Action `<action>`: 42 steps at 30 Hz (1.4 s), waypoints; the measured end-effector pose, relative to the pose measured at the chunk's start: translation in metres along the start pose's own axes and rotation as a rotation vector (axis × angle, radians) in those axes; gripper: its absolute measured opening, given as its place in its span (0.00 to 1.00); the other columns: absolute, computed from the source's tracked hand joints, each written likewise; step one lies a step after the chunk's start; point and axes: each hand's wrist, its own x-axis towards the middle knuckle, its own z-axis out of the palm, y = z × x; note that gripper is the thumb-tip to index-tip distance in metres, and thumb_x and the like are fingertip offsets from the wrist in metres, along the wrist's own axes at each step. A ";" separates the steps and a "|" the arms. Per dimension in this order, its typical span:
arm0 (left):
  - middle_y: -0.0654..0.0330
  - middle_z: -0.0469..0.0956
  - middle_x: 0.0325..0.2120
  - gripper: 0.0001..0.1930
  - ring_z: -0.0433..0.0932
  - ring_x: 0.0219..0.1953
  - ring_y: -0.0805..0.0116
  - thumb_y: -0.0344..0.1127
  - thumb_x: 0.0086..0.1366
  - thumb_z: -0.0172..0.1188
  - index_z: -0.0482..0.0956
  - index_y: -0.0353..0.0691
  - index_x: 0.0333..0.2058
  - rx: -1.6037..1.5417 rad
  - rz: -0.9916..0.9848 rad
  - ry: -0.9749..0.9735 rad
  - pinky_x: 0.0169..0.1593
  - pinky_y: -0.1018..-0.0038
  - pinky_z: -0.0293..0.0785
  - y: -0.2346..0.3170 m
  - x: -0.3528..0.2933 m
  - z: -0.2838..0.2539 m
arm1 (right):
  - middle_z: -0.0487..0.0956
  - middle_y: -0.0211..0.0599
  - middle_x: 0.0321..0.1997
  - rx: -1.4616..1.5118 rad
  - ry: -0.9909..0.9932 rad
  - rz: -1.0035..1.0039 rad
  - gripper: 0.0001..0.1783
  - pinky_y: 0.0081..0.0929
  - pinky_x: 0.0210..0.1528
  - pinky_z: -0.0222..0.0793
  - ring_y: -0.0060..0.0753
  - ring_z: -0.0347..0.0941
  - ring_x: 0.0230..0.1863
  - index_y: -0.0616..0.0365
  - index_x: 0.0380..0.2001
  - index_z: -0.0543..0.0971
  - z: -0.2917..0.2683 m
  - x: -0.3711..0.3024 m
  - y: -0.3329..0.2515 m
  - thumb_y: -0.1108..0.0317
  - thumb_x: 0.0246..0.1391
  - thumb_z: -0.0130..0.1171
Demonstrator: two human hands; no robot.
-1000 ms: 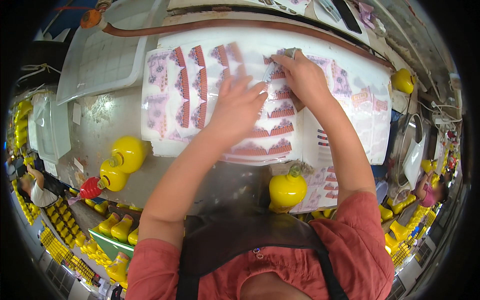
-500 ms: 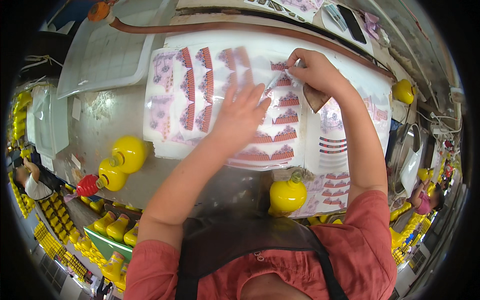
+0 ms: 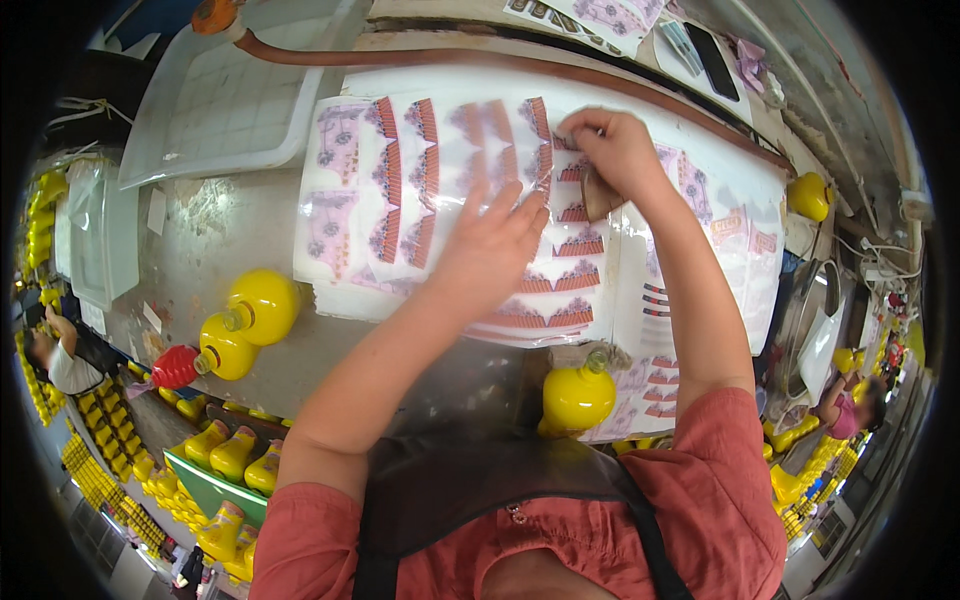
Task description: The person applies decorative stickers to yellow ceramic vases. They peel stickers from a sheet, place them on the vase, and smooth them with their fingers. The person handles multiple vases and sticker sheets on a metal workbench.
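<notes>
Handling the glossy orange-and-purple printed strip (image 3: 541, 140) cleanly requires a light left hand (image 3: 487, 240) (fingers spread, grip's hold unclear) and the right hand (image 3: 622, 150), grip closed on the flat brown scraper (image 3: 600, 197), tilted shallowly.

I'm in a workshop, a small factory floor by the look of it: on both sides of me rows of glossy yellow pieces (image 3: 105, 415) run back in great numbers, and one rounded yellow piece (image 3: 579, 398) stands at the near edge of my bench. I have a dark apron (image 3: 480, 465) on over my red top, printed sheets (image 3: 338, 225) spread before me on the scuffed, stained bench (image 3: 200, 235), and other workers in view, one to my left (image 3: 68, 360), another to my right (image 3: 843, 408).
</notes>
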 end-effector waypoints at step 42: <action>0.52 0.60 0.73 0.33 0.57 0.74 0.47 0.49 0.70 0.56 0.65 0.44 0.70 -0.022 -0.300 -0.237 0.74 0.43 0.47 -0.031 -0.019 -0.028 | 0.83 0.49 0.33 -0.277 0.163 -0.243 0.19 0.42 0.39 0.76 0.52 0.80 0.32 0.52 0.54 0.83 0.008 -0.190 0.013 0.72 0.58 0.64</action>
